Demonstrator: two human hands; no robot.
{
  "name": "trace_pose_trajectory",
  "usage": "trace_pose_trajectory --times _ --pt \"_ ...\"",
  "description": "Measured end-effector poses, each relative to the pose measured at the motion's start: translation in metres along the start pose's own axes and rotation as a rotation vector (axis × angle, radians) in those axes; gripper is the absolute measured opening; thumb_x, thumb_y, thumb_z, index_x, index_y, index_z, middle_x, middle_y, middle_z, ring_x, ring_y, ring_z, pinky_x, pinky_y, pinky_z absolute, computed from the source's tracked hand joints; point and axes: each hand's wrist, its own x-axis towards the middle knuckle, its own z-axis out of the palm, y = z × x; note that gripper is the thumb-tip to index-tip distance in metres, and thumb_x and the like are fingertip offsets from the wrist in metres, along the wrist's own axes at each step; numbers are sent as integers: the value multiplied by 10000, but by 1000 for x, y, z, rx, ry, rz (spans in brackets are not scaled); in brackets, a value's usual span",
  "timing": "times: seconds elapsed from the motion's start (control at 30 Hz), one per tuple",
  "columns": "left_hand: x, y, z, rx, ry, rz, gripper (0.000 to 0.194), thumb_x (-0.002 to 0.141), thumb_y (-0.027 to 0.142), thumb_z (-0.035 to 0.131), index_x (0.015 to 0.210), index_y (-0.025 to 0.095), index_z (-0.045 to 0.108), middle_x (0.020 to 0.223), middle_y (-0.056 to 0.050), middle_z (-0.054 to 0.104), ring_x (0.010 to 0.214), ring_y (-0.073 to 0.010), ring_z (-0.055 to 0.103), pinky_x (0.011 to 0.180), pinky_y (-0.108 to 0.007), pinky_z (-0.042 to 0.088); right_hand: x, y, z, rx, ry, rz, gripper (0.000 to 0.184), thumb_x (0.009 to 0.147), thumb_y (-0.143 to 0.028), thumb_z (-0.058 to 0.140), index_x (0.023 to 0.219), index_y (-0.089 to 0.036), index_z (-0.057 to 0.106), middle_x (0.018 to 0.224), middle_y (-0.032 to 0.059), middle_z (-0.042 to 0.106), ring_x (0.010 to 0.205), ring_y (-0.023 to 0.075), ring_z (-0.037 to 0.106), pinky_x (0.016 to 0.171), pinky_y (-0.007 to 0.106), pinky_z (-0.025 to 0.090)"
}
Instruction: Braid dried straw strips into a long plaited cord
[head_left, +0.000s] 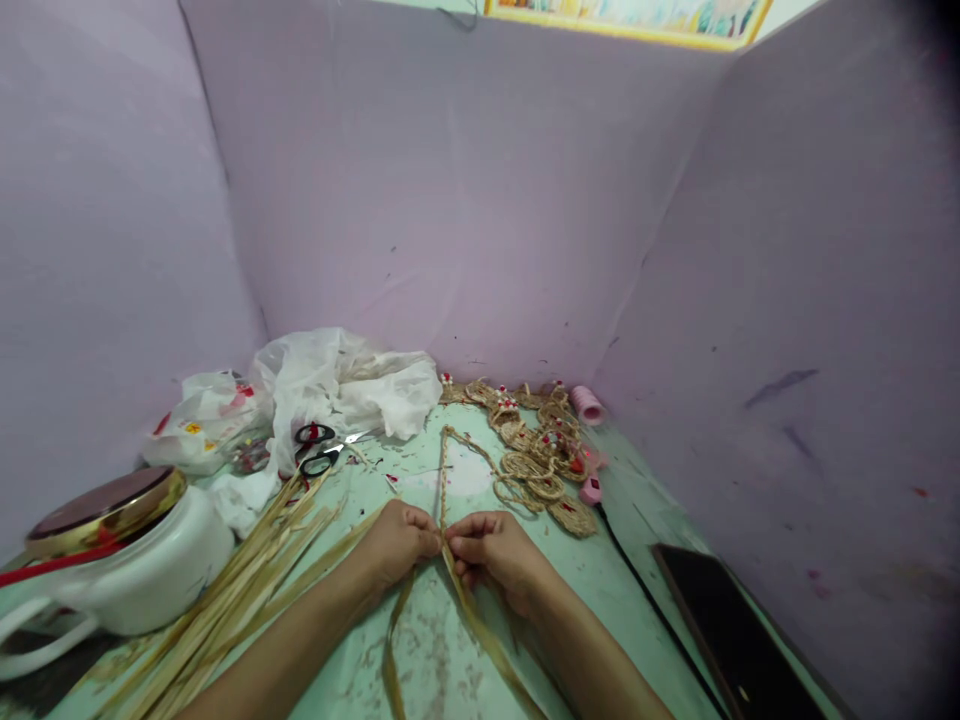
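Both hands meet over the green table. The fingertips of my left hand [401, 545] are closed on the near end of a thin straw braid [444, 480], from the left side. From the right, my right hand [493, 552] pinches the same spot with thumb and bent fingers. The finished braid runs away from me, bends at the top and trails right toward coiled braid pieces [531, 475]. Loose flat straw strips [480, 630] hang from the fingers toward me, one below each hand. Exactly which strands each finger holds is hidden.
A bundle of straw strips [225, 610] and a white pot [169, 570] lie left. Behind are black-handled scissors [321, 455] and white plastic bags [345, 385]. At right are a pink thread spool [587, 406], a black cable [652, 600] and a dark phone [727, 630]. Walls enclose the table.
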Motion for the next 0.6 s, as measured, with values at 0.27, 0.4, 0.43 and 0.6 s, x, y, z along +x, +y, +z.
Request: trace_pose_trajectory --times 0.27,0.4,0.43,0.6 --pt "0 -1 -1 -87 -44 -38 72 451 196 469 403 146 449 309 74 286 328 -31 180 387 -212 85 1 -1 3 -25 4 22 258 606 -316 619 542 -139 441 395 -13 505 332 68 460 329 168 323" --pt "-1 2 0 -70 -56 -27 119 448 192 471 372 160 385 305 77 259 321 -27 161 381 -218 72 1 1 5 -21 39 -14 298 578 -367 649 635 -154 447 415 -46 498 317 70 451 311 165 308" --pt "-1 2 0 -70 -52 -27 115 446 192 471 373 161 387 304 76 259 321 -28 162 380 -218 73 1 1 4 -28 28 -24 293 572 -363 652 627 -145 463 415 -46 493 317 62 441 313 162 307" --pt "3 -3 0 -72 -34 -34 66 451 202 475 432 139 484 310 66 301 325 -36 194 380 -214 86 -2 0 -2 -5 -48 3 163 563 -229 628 556 -95 535 406 -26 488 345 40 429 356 156 332"
